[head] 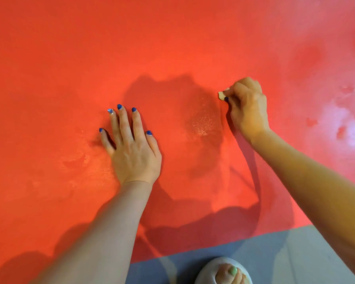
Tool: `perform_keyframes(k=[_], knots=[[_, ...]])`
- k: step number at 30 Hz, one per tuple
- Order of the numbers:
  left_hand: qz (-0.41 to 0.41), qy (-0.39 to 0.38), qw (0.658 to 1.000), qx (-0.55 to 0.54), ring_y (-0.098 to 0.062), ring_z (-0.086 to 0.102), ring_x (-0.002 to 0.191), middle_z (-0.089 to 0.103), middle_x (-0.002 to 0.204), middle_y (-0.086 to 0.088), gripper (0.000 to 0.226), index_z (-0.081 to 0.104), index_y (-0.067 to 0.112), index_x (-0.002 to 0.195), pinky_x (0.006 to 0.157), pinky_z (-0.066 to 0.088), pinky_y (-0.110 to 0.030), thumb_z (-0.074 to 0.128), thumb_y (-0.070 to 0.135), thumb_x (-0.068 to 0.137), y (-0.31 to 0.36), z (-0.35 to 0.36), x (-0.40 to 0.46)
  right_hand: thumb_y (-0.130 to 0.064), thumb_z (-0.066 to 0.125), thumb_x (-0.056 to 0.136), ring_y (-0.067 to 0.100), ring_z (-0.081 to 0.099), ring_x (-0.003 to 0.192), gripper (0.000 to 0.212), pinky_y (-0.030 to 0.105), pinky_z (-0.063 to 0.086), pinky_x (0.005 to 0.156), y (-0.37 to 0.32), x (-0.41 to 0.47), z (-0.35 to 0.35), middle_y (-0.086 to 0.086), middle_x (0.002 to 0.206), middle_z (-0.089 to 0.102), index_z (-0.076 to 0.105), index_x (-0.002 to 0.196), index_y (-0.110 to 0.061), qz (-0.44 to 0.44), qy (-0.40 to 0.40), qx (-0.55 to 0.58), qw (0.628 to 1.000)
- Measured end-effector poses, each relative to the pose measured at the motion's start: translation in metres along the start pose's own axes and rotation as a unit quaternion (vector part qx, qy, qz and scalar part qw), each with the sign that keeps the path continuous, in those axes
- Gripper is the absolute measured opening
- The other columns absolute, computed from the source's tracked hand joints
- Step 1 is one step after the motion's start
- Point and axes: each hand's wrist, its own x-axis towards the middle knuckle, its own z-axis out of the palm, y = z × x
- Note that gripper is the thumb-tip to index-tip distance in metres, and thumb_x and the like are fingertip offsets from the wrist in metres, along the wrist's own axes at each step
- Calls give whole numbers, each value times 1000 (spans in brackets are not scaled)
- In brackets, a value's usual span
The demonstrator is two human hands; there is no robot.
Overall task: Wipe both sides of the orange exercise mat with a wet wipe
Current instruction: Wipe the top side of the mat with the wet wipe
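The orange mat is filling the floor ahead of the person. Their left hand is lying flat, bracing it, while the right hand is pinching the balled wet wipe, nearest the unwiped stretch leftward.

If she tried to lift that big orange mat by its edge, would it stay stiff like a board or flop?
The orange exercise mat would probably flop: it lies flat like a thin sheet at its edge by the grey floor. Its wet, shiny patches suggest it may be slippery to grip. The left hand resting flat on it hints it might slide if pushed.
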Motion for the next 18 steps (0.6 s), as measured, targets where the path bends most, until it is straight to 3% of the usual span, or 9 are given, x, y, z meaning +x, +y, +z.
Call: perform_keyframes(k=[4,8,12,15,18], knots=[[2,-1,1000,11,-33,14,155,21,166,-15,60,34,10,156,122,11,-59,38,29,99,0,2,0,5,63,86,22,55,90,15,25,38,82,14,-87,-25,7,94,65,71,86,-8,-2,23,8,1000],[2,-3,1000,9,-33,12,156,20,167,-15,60,33,11,156,122,10,-59,35,30,99,-1,1,-1,9,59,81,25,53,87,21,22,36,77,2,-89,-10,5,91,62,69,81,-9,72,56,1,996],[1,-5,1000,3,-32,11,156,19,167,-14,59,32,11,156,123,9,-59,34,29,100,-1,0,-1,5,61,82,22,55,90,19,18,37,78,9,-68,-15,1,90,61,71,83,-11,46,6,20,999],[2,0,1000,2,-33,12,156,20,166,-15,59,33,10,156,122,10,-59,36,28,100,-1,1,-1,0,60,82,29,58,90,16,24,41,77,11,-51,-21,0,88,57,69,81,-13,116,54,6,992],[3,0,1000,-2,-33,12,155,21,166,-16,59,34,10,155,122,11,-60,36,28,99,-1,1,0,-13,52,88,31,56,86,17,34,44,77,-28,-85,0,8,88,60,66,79,-9,63,28,23,997]])
